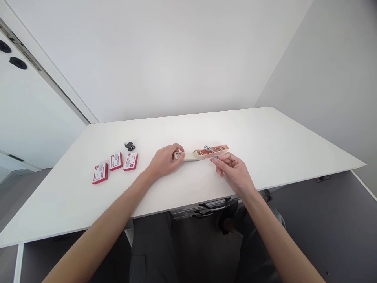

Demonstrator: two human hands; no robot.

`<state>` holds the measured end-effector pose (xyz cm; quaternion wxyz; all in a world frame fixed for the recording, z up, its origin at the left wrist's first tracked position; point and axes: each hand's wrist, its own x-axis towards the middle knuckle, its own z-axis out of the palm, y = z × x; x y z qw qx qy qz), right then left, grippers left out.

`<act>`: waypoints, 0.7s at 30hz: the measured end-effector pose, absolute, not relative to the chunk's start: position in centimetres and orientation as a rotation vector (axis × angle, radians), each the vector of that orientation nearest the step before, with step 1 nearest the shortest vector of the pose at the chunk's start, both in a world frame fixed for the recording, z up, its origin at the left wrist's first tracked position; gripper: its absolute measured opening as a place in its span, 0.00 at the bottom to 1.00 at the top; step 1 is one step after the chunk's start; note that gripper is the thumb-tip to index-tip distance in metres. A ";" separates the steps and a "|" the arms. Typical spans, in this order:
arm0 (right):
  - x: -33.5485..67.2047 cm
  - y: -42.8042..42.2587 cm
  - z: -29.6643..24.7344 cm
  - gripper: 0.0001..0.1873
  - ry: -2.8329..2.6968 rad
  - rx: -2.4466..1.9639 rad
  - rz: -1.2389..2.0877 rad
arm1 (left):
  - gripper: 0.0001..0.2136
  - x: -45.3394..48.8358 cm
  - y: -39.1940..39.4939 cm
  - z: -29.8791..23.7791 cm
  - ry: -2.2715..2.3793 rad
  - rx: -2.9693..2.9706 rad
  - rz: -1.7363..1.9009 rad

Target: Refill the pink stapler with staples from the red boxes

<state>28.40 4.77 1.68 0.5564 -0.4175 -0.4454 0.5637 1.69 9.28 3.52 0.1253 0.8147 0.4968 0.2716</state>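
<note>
An opened-out stapler (pixel 193 156) lies along the middle of the white table, its cream part to the left and its pink part (pixel 219 149) to the right. Metal pieces show inside the pink part, one sticking up near the hinge. My left hand (pixel 166 159) is closed around the left end of the cream part. Just in front of the pink part, my right hand (pixel 231 169) pinches a small grey staple strip (pixel 216 157) between thumb and fingers. The fingers hide some of that strip.
Left of my left arm lie three red-and-white boxes, the nearest box (pixel 100 173), a middle box (pixel 116 161) and a right box (pixel 130 161). A black staple remover (pixel 130 146) lies behind them. Walls border the table (pixel 265 137) behind.
</note>
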 end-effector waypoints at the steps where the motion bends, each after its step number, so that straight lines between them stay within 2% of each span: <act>1: 28.4 4.8 1.7 0.18 -1.054 -0.982 1.334 | 0.10 1.7 9.3 3.5 1.448 2.376 0.789; 13: 28.5 4.6 2.0 0.22 -1.107 -1.005 1.341 | 0.10 1.7 9.4 3.3 1.448 2.386 0.771; 21: 28.7 4.8 1.3 0.20 -1.134 -0.985 1.307 | 0.10 1.6 9.5 3.2 1.442 2.391 0.773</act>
